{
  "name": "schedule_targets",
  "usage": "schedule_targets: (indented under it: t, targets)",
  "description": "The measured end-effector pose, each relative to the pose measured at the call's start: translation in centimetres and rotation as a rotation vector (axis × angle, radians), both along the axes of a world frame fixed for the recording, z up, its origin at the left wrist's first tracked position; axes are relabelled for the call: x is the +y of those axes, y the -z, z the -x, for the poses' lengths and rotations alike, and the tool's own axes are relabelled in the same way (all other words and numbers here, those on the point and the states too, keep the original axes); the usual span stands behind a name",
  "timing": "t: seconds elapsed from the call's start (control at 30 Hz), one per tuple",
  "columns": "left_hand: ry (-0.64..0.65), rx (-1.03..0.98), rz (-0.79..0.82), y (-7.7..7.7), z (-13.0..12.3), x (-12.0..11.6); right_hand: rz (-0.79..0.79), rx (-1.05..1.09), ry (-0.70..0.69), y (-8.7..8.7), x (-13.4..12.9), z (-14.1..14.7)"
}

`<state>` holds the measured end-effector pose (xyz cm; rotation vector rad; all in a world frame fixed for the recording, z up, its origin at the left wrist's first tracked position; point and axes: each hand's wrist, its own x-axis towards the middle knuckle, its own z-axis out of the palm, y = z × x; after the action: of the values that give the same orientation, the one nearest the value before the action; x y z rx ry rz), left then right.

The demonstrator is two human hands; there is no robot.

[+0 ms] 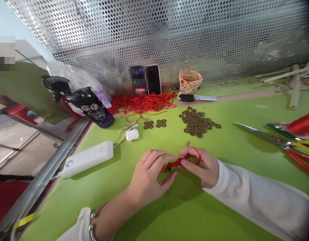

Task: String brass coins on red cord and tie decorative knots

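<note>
In front of the coin pile [197, 123], the right hand [206, 167] pinches the knotted red cord [173, 164], left hand [150, 171] fingers parted around it; apparent knotting next calls for steady tension.

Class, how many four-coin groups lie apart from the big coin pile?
2: one four-coin group right of the white case, the other group further right, toward the coin pile.

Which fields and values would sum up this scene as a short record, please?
Left hand: thumb and fingers apart, at one end of the red cord
Right hand: pinching the cord
Coins: loose pile, two small clusters
Back: red string, basket, brush
Left side: power bank, bottle
Right side: scissors
Table: green
</note>
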<state>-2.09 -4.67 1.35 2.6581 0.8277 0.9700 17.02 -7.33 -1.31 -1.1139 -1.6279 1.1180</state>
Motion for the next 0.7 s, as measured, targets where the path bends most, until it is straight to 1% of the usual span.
schedule_targets:
  t: [0.1, 0.17, 0.3, 0.53, 0.63, 0.7]
  targets:
    - [0.021, -0.026, 0.151, -0.19, -0.10, 0.01, -0.016, -0.011, -0.018, -0.08, -0.05, -0.01]
    - [0.041, -0.057, 0.204, -0.18, -0.12, 0.04, -0.011, -0.009, -0.030, -0.11, -0.07, 0.03]
    - [0.054, -0.118, 0.188, 0.03, -0.23, 0.00, -0.001, -0.007, -0.040, -0.06, -0.06, 0.08]
    - [0.059, -0.173, 0.152, 0.08, -0.54, -0.26, -0.035, 0.028, -0.044, -0.21, -0.12, 0.19]
    - [0.056, -0.189, 0.205, -0.04, -0.46, -0.40, -0.068, 0.026, -0.042, -0.31, -0.22, 0.24]
    - [0.047, -0.188, 0.288, -0.16, -0.37, -0.53, -0.123, -0.004, -0.038, -0.35, -0.33, 0.25]
